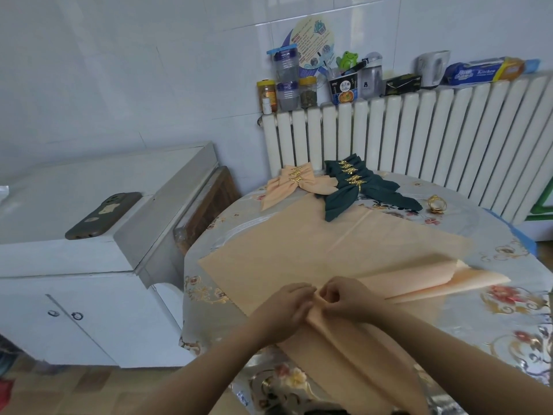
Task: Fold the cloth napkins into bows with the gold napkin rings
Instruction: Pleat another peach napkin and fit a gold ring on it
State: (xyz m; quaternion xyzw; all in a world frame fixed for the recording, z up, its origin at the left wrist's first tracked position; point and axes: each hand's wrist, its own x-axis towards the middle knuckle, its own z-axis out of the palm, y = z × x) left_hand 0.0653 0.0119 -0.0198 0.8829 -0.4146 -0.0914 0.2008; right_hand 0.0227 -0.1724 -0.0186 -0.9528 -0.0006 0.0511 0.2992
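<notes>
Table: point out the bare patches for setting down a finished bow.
Bare floral tablecloth between the loose gold ring and the peach napkin; also the near right. Crowded at the back: peach bows, green bows.

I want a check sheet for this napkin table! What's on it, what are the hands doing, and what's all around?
Surface: round table under a flowered cloth.
Job's things: peach napkin spread flat, its near edge being gathered; peach bows and green bows finished at the far side; loose gold ring to their right.
Clutter: nothing seen on the table.
Hands: left hand and right hand both pinch the napkin's pleats.
Cables: nothing seen.
Surroundings: white radiator topped with jars and boxes; white cabinet with a phone on it.
</notes>
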